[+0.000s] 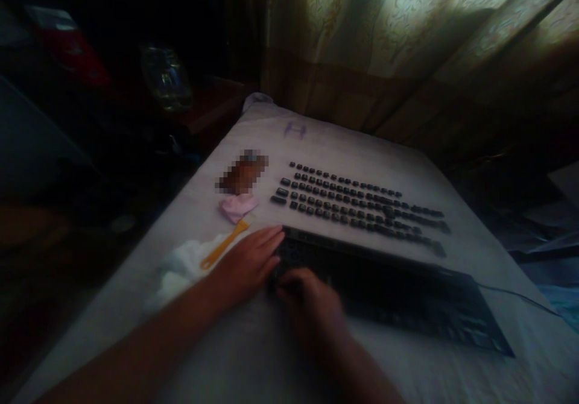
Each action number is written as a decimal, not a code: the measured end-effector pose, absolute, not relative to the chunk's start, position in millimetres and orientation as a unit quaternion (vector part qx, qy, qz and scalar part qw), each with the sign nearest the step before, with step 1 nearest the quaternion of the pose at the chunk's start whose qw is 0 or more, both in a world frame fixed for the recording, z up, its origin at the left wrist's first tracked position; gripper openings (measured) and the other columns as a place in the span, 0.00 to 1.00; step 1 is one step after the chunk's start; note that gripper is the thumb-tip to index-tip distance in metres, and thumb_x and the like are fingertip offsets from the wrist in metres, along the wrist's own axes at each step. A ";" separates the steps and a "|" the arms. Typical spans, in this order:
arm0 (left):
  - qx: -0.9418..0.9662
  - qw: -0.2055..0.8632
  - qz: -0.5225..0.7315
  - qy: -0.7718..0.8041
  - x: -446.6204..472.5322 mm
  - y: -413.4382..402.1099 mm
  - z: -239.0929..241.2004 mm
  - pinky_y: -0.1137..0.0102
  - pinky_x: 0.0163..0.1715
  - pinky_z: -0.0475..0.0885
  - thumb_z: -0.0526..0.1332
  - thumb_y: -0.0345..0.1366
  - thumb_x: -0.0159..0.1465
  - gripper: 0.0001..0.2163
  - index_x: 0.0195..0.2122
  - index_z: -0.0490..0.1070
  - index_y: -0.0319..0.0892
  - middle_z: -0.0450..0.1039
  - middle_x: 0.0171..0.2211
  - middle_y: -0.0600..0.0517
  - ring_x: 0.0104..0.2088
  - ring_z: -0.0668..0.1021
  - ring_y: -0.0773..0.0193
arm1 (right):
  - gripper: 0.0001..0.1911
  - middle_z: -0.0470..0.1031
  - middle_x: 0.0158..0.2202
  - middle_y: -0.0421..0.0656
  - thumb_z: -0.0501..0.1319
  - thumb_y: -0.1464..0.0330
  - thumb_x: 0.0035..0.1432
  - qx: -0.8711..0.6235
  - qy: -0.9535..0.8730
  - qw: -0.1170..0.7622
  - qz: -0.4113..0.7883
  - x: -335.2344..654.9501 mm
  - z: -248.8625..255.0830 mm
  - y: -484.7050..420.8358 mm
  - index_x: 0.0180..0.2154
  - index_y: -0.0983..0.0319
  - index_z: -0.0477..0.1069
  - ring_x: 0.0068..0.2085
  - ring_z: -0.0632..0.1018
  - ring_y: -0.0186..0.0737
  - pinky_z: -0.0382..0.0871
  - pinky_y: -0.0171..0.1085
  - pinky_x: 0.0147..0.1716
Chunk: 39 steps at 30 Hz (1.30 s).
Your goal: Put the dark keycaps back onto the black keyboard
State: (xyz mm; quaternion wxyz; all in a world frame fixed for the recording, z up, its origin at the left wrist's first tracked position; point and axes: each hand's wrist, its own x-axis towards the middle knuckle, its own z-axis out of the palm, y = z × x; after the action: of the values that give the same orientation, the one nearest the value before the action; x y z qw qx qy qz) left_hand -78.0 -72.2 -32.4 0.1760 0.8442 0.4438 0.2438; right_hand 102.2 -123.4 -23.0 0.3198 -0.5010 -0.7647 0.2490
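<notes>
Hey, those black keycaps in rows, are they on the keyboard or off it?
Off: the black keycaps lie in rows on the pale covering, beyond the keyboard.

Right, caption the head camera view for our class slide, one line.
Left hand and right hand at one end of a dark keyboard, loose keycaps in rows beyond it.

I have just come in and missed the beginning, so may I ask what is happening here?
The person's left hand rests at the left end of a black keyboard. The right hand curls there too, hiding whatever it might hold. Loose keys lie in rows beyond the keyboard, and a yellow-handled brush lies to the left.
</notes>
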 end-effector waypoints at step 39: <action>0.844 0.184 0.248 0.439 -78.0 -71.4 -34.8 0.57 0.62 0.62 0.52 0.35 0.69 0.20 0.62 0.61 0.41 0.63 0.63 0.43 0.63 0.66 0.57 | 0.05 0.80 0.31 0.41 0.59 0.72 0.57 -0.455 -0.790 0.352 0.212 111.8 -20.3 -113.0 0.38 0.58 0.68 0.28 0.81 0.38 0.74 0.34 0.29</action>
State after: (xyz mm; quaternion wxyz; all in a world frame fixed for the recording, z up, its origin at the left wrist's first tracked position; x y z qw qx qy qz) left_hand -78.0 -71.4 -34.8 0.1840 0.8439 0.4385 0.2483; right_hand 111.8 -113.0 -20.3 0.3524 -0.4554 -0.7896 0.2118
